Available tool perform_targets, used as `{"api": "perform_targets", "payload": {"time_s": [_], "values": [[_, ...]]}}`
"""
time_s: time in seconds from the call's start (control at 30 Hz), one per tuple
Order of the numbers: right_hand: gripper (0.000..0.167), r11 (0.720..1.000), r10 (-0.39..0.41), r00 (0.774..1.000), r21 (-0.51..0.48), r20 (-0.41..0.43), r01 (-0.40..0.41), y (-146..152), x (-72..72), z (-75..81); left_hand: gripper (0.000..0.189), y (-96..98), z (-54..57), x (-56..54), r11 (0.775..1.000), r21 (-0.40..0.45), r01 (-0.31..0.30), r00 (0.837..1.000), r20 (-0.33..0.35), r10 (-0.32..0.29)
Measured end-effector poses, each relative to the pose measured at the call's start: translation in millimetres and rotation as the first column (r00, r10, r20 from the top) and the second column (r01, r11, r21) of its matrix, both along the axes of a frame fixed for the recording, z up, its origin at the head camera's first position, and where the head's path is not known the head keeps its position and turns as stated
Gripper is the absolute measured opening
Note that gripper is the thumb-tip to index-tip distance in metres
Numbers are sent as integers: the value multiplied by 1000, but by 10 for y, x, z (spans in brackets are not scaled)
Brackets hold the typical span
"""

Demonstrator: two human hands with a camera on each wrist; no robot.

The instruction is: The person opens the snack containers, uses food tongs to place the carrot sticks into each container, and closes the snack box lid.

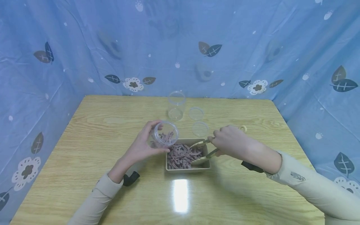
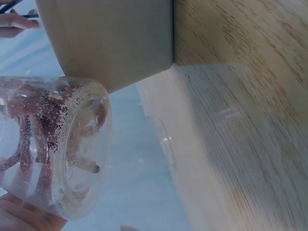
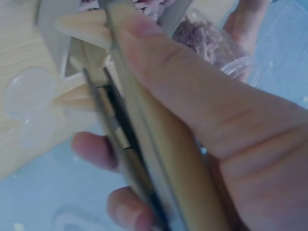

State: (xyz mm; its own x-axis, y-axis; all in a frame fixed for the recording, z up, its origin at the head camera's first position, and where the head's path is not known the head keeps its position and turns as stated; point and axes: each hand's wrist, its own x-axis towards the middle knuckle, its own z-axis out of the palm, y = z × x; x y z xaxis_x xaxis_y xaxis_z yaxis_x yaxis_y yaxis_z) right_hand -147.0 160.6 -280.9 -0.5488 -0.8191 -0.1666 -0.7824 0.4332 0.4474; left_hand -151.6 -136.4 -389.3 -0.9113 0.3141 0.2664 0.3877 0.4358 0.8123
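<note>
My left hand [image 1: 142, 145] grips a clear plastic jar [image 1: 172, 135], tilted with its mouth toward me beside the beige box. Purplish-brown dried strips lie inside the jar [image 2: 43, 139], as the left wrist view shows through its wall. More of these strips [image 1: 181, 156] fill much of the rectangular beige box [image 1: 187, 171]. In my right hand [image 1: 232, 142] is a pair of beige tongs [image 1: 199, 160], thumb on one arm and fingers around the other. The tong arms are spread, with their tips down in the box at its right side, among the strips.
Behind the box stands a second clear jar [image 1: 176, 107], upright. Two round clear lids [image 1: 196, 113] lie flat to its right, one nearer the box. A patterned blue curtain [image 1: 177, 47] surrounds the wooden table [image 1: 112, 122] at the back and sides.
</note>
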Motion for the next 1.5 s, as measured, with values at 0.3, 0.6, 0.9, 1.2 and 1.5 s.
{"api": "perform_targets", "payload": {"time_s": [0.3,0.6,0.9,1.2,1.5], "values": [[39,992,97,994,-78,-47,-100,161,-65,-81,95,-15,-15,3,999,-30,11,999,-42,-12],[38,989,99,995,-111,-31,-102,199,-108,-89,96,-7,-28,4,997,-78,27,999,-39,-30],[36,989,66,998,-133,19,-63,186,-112,-65,97,-9,-32,2,993,-118,13,998,-57,-20],[34,979,87,996,-186,21,-81,228,-110,-28,97,-13,-31,-10,988,-152,30,994,-95,-45],[32,971,87,996,-225,-1,-85,297,-74,21,98,-35,-9,-3,972,-235,3,988,-151,-39]]}}
